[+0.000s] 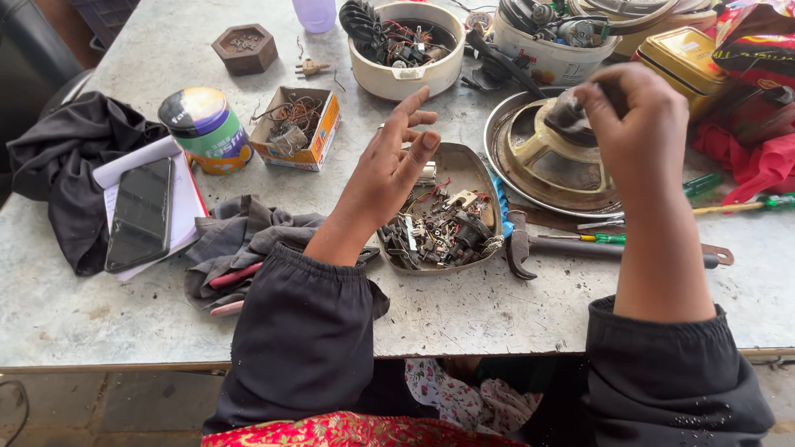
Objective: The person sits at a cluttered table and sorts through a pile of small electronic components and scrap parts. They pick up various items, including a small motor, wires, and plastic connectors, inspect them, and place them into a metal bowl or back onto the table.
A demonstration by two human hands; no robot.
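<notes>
Dark sleeves nearest lens. I see right hand (642,132) raised above speaker cone (553,157), fingers pinched shut on small dark part (570,112); identity unclear. Left hand (393,165) hovers over metal tray (476,170) of loose components, fingers spread wide, empty. I judge part light, rigid, likely fragile at leads: grip body with fingertips, light pressure. Hammer (530,244) lies beside tray.

A small repair workshop, judging by the scuffed grey metal workbench (464,319) strewn with a dented metal tray of small electronic scraps (440,217), a black-headed claw hammer (530,245), green-handled screwdrivers (613,238) and a bare speaker cone (551,153)
</notes>
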